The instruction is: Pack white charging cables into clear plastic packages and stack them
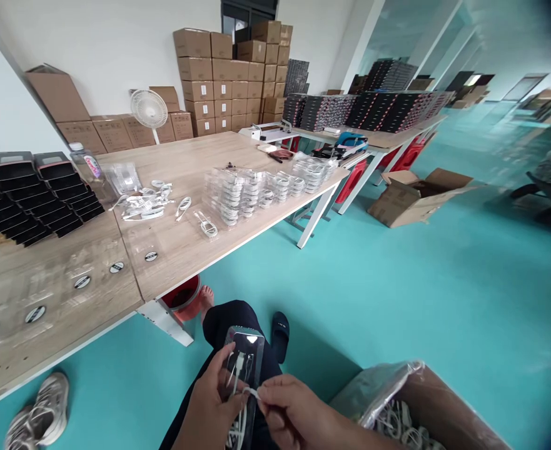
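Note:
Over my lap, my left hand (208,400) is closed around a clear plastic tray (251,340), held tilted with its far end away from me. A white cable (239,364) with a flat white plug lies along the tray. My right hand (291,403) pinches a loop of that cable between thumb and forefinger, at the tray's right side. Fingers hide the cable's middle part. On the table are rows of clear trays with coiled white cables (231,197), and one single tray with a cable (206,225) lies in front of them.
A lined carton of white cables (413,375) stands at my lower right. The table (181,165) holds a pile of loose cables (146,200), clear trays with round labels (82,282) and stacked black boxes (17,200). A red bucket (193,306) sits under the table edge.

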Demonstrator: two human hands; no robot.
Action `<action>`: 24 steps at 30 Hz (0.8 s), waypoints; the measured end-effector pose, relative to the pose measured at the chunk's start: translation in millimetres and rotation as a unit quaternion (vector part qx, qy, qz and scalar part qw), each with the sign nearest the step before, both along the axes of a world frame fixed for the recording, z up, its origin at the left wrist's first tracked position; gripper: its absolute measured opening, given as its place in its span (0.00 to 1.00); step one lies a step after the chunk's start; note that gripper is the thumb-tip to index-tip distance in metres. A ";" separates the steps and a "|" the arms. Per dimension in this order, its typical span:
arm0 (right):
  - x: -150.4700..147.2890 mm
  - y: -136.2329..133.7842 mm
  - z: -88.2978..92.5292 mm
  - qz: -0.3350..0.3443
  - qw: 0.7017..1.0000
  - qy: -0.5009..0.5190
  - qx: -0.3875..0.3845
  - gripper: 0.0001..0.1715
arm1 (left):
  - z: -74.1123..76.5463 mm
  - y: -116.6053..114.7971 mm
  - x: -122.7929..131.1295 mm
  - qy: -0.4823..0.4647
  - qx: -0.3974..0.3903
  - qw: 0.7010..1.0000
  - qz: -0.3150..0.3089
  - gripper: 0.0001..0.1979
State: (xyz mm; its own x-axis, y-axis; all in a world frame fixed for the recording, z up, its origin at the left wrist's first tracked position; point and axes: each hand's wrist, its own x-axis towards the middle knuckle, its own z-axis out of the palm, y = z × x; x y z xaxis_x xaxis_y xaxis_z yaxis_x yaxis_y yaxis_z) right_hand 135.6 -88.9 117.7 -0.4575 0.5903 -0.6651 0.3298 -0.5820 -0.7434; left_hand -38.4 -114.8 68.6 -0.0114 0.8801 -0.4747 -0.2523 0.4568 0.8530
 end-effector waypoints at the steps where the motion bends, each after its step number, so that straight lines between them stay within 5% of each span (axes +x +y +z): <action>1: -2.7 -2.6 -4.5 -0.023 1.000 0.003 -0.018 0.14 | -0.3 1.3 -1.5 0.017 0.000 1.000 -0.017 0.41; 3: -3.3 -4.5 -8.3 -0.029 0.997 -0.020 0.074 0.17 | -3.7 3.0 -4.9 0.013 -0.020 0.998 -0.059 0.42; 5: 1.9 -2.4 -5.1 0.013 0.962 -0.057 0.266 0.20 | -9.6 4.0 -8.1 -0.048 -0.046 0.994 -0.087 0.46; 7: 9.6 2.4 2.6 0.087 0.889 -0.075 0.443 0.20 | -15.4 5.4 -9.9 -0.106 -0.058 0.987 -0.109 0.49; 10: 17.6 12.3 15.9 0.232 0.752 -0.087 0.611 0.20 | -18.3 9.1 -9.8 -0.162 -0.057 0.973 -0.153 0.48; 13: 18.2 22.8 26.6 0.332 0.598 -0.108 0.721 0.20 | -13.9 13.3 -8.5 -0.184 -0.055 0.960 -0.203 0.43; 15: 16.6 29.3 31.4 0.349 0.556 -0.087 0.750 0.21 | -9.8 15.1 -8.1 -0.185 -0.060 0.954 -0.228 0.43; 20: 18.4 36.9 30.3 0.350 0.579 -0.048 0.735 0.21 | -6.2 15.0 -7.8 -0.167 -0.071 0.955 -0.237 0.40; 22: 20.2 33.0 23.3 0.317 0.644 -0.062 0.693 0.21 | -5.5 13.4 -7.2 -0.142 -0.065 0.966 -0.204 0.41; 24: 18.9 25.3 14.0 0.251 0.759 -0.080 0.595 0.20 | -1.9 11.9 -6.4 -0.073 -0.050 0.984 -0.158 0.42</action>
State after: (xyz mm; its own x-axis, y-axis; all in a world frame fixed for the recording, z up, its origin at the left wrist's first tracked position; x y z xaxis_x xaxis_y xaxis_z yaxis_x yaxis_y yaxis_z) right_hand 154.4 -63.6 131.7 -0.7932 0.5944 0.1325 0.4294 0.7001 -0.5705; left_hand -44.8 -102.9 66.7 0.3292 0.7773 -0.5361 -0.2009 0.6124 0.7646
